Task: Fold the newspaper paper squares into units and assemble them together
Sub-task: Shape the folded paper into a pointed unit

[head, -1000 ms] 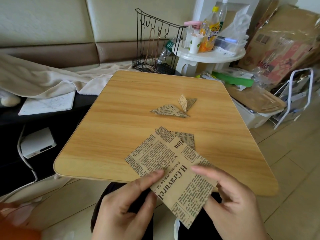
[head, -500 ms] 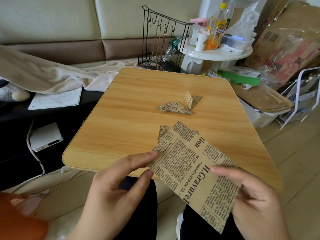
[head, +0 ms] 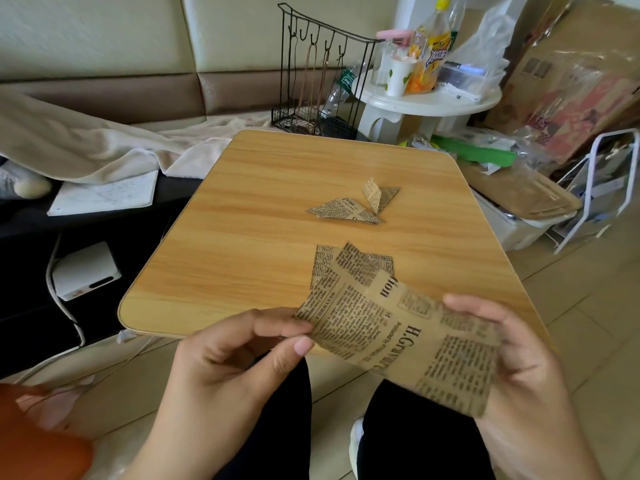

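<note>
Kraft-brown newspaper square (head: 398, 330) bows between the left hand (head: 235, 368), pinching its left corner, and the right hand (head: 512, 362), gripping its right edge; uneven pulling risks a skewed crease.

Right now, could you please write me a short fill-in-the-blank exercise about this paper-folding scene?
1. Both hands hold one newspaper-print ____.
2. The left hand pinches its ____ corner.
3. The folded units lie on the wooden ____.
4. The right hand grips the square's ____ edge.

Missing words: square; left; table; right
</note>
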### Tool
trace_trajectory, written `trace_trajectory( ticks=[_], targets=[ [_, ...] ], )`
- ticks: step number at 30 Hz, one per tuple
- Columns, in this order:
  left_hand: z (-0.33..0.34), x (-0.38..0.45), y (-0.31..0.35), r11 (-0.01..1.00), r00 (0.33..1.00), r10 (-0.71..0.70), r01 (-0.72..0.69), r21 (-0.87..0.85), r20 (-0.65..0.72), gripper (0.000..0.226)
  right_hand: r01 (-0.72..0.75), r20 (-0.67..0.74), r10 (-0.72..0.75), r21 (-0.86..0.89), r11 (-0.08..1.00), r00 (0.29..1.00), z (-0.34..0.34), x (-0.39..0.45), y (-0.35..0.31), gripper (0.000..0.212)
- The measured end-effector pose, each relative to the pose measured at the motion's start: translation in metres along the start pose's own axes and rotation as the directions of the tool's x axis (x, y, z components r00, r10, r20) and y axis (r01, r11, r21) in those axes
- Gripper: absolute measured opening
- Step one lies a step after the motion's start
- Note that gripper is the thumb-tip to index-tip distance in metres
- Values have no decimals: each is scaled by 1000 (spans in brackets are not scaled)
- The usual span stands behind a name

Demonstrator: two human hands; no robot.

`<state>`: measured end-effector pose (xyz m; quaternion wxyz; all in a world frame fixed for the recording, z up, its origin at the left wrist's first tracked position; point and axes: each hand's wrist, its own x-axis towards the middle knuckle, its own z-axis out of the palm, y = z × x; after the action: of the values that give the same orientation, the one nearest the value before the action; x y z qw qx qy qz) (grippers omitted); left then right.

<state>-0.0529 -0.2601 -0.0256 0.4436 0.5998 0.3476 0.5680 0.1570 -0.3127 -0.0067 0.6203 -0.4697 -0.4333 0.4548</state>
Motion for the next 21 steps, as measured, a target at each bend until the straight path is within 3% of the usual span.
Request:
trace_trajectory(
  ticks=[2,5,8,12,17,21],
  targets=[
    [1,0,0,1000,1000,-18,18,-20,10,26,-65,81,62,37,997,995,1,3,-1,55],
    [3,-1,0,1000,999,2,-2,-9,52,22,-64,150,82,-118,991,985,6,7,-4,51],
    [0,0,3,1000,997,-19,21,-20,76,22,-65,174,83,-107,992,981,6,7,-4,50],
    [-2,0,4,993,994,-84,89,-72,70,28,42,107,-29,-130,991,994,5,9,2,40],
    [7,0,3,966,980,-196,189,-178,-23,35,23,8,-23,-10,1000,1000,18,9,6,43],
    [18,0,7,932,955,-284,254,-257,-87,29,-1,-170,4,16,1000,985,30,7,11,44]
  ],
)
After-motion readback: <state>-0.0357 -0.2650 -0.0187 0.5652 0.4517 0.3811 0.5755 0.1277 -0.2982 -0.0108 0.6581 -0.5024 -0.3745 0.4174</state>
